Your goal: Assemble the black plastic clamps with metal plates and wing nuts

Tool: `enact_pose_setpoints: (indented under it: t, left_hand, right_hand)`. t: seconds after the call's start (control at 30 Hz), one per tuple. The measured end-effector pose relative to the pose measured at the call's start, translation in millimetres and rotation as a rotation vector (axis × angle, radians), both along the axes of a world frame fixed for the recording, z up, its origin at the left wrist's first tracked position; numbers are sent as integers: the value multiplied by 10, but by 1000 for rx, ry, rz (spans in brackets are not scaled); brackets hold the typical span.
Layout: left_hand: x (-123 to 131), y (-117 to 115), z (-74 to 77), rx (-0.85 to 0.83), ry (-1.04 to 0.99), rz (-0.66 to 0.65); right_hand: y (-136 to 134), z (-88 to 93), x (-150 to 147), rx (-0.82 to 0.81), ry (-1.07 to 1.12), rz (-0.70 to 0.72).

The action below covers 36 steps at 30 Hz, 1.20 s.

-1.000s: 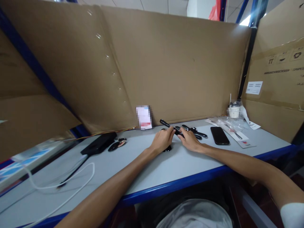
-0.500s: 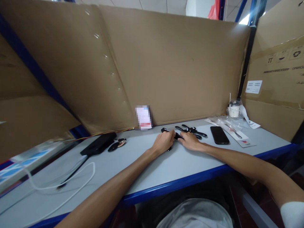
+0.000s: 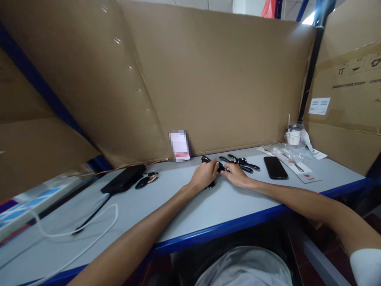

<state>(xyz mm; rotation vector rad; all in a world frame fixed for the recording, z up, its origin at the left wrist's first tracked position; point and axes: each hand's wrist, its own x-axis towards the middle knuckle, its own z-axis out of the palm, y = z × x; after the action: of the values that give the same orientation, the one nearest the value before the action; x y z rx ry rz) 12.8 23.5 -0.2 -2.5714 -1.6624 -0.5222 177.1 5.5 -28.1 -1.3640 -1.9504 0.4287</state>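
At the back of the grey table, below the cardboard wall, the left hand and right hand each close their fingers on a slim black part that spans the gap between them. One second earlier its far end was tilted upward; it now sits lower, close to the tabletop.

A single camera sits on the person's head, facing forward and down along both outstretched forearms. It looks across the grey tabletop to the cardboard wall behind. The left hand and right hand meet mid-frame, far enough to appear small.
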Motion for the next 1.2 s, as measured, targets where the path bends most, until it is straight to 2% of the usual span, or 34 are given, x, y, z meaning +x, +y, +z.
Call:
enact_pose_setpoints:
  t: [0.07, 0.23, 0.57, 0.73, 0.97, 1.2]
  left_hand:
    - [-37, -12, -3, 14, 75, -15]
    - [-144, 37, -2, 25, 249, -174]
    - [-196, 54, 26, 92, 389, -203]
    - [-175, 66, 7, 66, 358, -182]
    - [-109, 89, -35, -1, 122, -81]
    - [-143, 7, 23, 65, 265, -152]
  right_hand:
    - [-3, -2, 19, 21, -65, 4]
    - [-9, 2, 69, 45, -211, -6]
    - [12, 42, 89, 23, -219, 29]
    - [-13, 64, 83, -3, -290, 19]
    - [-56, 117, 70, -35, -347, 7]
    - [-54, 99, 46, -46, -349, -39]
